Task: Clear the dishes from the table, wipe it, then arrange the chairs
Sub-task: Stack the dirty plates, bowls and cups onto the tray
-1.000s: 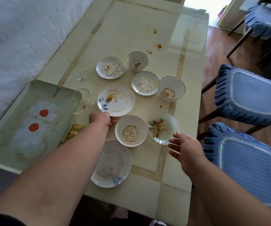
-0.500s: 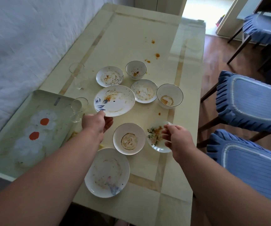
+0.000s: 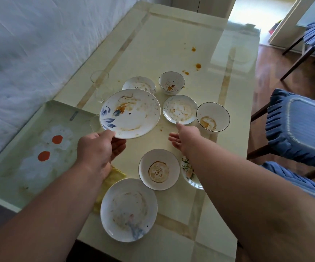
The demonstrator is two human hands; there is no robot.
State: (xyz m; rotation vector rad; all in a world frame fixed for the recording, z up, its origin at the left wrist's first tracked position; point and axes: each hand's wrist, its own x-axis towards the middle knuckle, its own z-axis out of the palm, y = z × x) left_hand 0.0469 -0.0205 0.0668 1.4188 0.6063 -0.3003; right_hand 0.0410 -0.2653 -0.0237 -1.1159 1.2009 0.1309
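1. Left hand (image 3: 98, 148) grips the near rim of the blue-leaf plate (image 3: 132, 113), thumb on top, fingers under; the plate is lifted and tilted, hanging over the table (image 3: 171, 44) just beside the tray (image 3: 29, 148).
2. Right hand (image 3: 186, 137) is empty, fingers spread, reaching toward the small saucer (image 3: 180, 109); a fingertip is at its near rim, contact unclear.
3. Risk: one-edge grip on a greasy plate, so it could slip or tip further and drop onto the dishes or table below.
4. Risk: sauce residue on the tilted plate may run off onto the table or tray.
5. Risk: the lifted plate's far edge sits over the far saucer (image 3: 139, 84) and near a clear glass (image 3: 99, 82); swinging toward the tray could clip either.
6. Risk: the right forearm passes over the floral dish (image 3: 188, 173) and close to the ringed bowl (image 3: 159, 170); pulling back could drag them.
7. Risk: the near bowl (image 3: 212, 117) stands just beside the reaching hand and could get knocked.
8. Count: large plates 2 (held one, near plate (image 3: 129, 209)); saucers 2; floral dish 1; bowls 3 including the far bowl (image 3: 171, 85).
9. Glasses: 1 clear, possibly a second behind the held plate, hard to tell.
10. Tray 1, nothing loaded on it; yellow cloth (image 3: 111, 180) 1; blue-cushioned chairs (image 3: 300, 127) 3 in view.
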